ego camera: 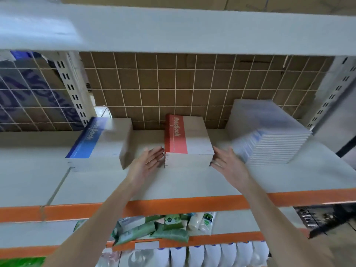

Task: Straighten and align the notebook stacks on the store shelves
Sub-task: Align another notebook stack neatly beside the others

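Hands (149,159) (227,162) flanking red notebook stack (189,139) edges

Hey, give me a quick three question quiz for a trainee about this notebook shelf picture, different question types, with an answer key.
1. True or false: the left hand grips the blue-striped notebook stack.
2. Multiple choice: the red-striped notebook stack sits A) left of the blue-striped one, B) between the blue-striped stack and the tall skewed stack, C) on the shelf below.
3. Fill in: the front edge of the shelf is coloured ____.

Key: 1 false, its fingers are straight beside the red-striped stack; 2 B; 3 orange. The right hand flanks the other side.
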Demonstrator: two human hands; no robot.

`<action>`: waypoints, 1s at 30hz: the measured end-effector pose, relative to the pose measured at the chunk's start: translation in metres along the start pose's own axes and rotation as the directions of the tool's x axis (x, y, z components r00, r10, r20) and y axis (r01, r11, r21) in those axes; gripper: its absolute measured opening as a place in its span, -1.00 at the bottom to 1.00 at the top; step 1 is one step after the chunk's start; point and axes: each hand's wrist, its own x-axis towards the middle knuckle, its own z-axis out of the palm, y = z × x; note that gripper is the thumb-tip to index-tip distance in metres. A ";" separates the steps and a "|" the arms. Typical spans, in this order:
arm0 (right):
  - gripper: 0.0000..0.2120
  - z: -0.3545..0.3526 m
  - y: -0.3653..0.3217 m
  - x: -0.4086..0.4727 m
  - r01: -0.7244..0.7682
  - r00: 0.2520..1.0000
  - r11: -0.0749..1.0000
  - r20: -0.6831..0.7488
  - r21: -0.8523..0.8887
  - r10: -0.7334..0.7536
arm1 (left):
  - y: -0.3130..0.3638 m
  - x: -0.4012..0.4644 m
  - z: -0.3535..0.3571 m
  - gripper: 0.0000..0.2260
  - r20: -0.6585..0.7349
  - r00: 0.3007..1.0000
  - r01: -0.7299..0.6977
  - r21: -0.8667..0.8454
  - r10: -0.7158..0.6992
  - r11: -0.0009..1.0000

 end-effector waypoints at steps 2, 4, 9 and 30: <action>-0.43 -0.001 0.002 -0.001 0.022 1.000 0.999 0.006 -0.027 -0.021 | -0.006 0.004 0.001 -0.65 0.016 1.000 -0.014 -0.026 0.014 1.000; -0.41 -0.001 0.002 -0.004 0.030 0.998 0.999 0.048 -0.030 -0.029 | -0.008 0.006 0.001 -0.63 0.032 0.999 -0.005 -0.071 0.008 0.997; -0.41 0.003 -0.001 -0.009 0.026 0.996 0.999 0.085 0.018 -0.027 | -0.006 0.001 0.001 -0.60 0.091 0.996 0.029 -0.135 -0.017 0.990; -0.46 -0.004 0.002 -0.010 0.019 0.995 0.997 0.095 -0.073 -0.012 | -0.006 -0.005 0.005 -0.62 0.123 0.990 -0.063 -0.041 0.068 0.997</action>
